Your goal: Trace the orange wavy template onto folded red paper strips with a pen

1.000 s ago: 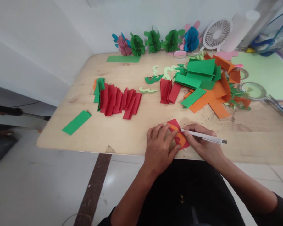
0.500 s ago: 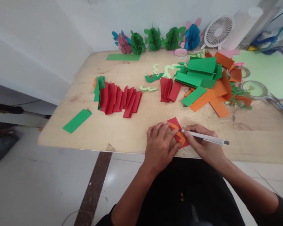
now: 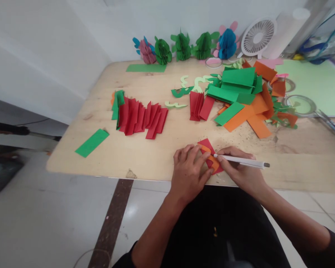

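Observation:
On the table's front part lies a folded red paper piece (image 3: pixel 204 142), set at a slant, with a curvy orange paper cut-out (image 3: pixel 214 163) on top of it. My left hand (image 3: pixel 187 167) presses both down, its fingers and thumb apart and partly covering them. Between the fingers of my right hand (image 3: pixel 244 173) is a white pen (image 3: pixel 240 160), its tip at the edge of the orange cut-out. The pen's very point is too small to make out.
Folded red strips (image 3: pixel 138 116) and a green strip (image 3: pixel 92 143) lie left. A pile of green strips (image 3: pixel 238 78) and orange strips (image 3: pixel 259 126) lies right, near scissors (image 3: pixel 331 124). Paper figures (image 3: pixel 182 46) and a white fan (image 3: pixel 258 37) stand along the wall.
The pen in my right hand has shifted very slightly, its rear end a little left and up. My left hand stays on the paper, and the other things keep their places.

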{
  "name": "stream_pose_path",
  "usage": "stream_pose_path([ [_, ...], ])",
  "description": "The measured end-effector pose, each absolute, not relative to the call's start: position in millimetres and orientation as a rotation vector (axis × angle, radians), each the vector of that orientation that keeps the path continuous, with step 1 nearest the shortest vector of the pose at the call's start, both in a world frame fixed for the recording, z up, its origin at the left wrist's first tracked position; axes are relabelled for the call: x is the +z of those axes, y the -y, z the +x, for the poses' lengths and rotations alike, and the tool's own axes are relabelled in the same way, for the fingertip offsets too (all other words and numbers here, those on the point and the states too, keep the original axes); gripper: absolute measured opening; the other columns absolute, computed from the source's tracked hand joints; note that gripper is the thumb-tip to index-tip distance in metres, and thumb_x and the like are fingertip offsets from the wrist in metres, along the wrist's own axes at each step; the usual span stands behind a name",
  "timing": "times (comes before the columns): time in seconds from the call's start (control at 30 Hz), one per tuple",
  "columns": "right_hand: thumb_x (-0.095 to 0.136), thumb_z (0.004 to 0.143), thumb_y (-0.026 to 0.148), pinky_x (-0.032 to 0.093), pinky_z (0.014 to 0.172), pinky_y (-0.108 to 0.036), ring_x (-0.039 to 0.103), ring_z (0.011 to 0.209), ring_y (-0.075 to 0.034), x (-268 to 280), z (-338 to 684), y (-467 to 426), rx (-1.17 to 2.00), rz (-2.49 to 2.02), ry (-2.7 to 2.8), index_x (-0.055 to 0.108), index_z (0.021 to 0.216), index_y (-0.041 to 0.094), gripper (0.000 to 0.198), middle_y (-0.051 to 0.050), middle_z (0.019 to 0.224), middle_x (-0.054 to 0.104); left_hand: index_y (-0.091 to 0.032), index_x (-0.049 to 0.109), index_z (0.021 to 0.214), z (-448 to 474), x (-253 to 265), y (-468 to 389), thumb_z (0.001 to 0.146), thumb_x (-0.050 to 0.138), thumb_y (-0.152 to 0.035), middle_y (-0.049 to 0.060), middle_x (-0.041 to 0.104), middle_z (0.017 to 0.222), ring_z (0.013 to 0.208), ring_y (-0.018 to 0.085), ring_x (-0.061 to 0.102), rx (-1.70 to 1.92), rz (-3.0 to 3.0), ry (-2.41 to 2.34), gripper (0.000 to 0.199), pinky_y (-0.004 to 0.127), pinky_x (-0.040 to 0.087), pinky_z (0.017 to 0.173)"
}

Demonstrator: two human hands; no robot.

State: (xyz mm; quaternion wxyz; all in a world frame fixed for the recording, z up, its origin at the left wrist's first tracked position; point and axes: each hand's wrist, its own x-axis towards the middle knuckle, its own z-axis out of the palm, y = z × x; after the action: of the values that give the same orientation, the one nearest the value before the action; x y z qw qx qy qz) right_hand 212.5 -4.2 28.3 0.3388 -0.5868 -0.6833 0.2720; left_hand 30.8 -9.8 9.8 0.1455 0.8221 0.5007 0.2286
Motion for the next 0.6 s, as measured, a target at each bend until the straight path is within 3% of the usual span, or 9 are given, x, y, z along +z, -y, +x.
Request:
stream_pose_path([
  [0.3,0.060,0.086,0.030,0.048,0.060,-0.025,0.065,0.064,-0.014,27.9,212.5,0.5,0.694,-1.547,1.755,0.066,0.084,0.022,0.010,-0.001,0.079,0.073,-0.020,0.061,0.122,30.6,9.1,9.2,0.092,0.052,-0.040,0.013,0.054,0.134,0.127,0.033,0.042,0.645,2.370,-1.437,0.037,0.054,0.032,0.106],
  [0.6,0.060,0.086,0.029,0.049,0.063,-0.026,0.066,0.069,-0.014,25.0,213.0,0.0,0.653,-1.542,1.764,0.066,0.086,0.022,0.009,-0.001,0.082,0.073,-0.020,0.061,0.121,30.5,8.5,9.4,0.092,0.052,-0.039,0.013,0.053,0.135,0.128,0.033,0.042,0.641,2.375,-1.439,0.037,0.055,0.032,0.106],
])
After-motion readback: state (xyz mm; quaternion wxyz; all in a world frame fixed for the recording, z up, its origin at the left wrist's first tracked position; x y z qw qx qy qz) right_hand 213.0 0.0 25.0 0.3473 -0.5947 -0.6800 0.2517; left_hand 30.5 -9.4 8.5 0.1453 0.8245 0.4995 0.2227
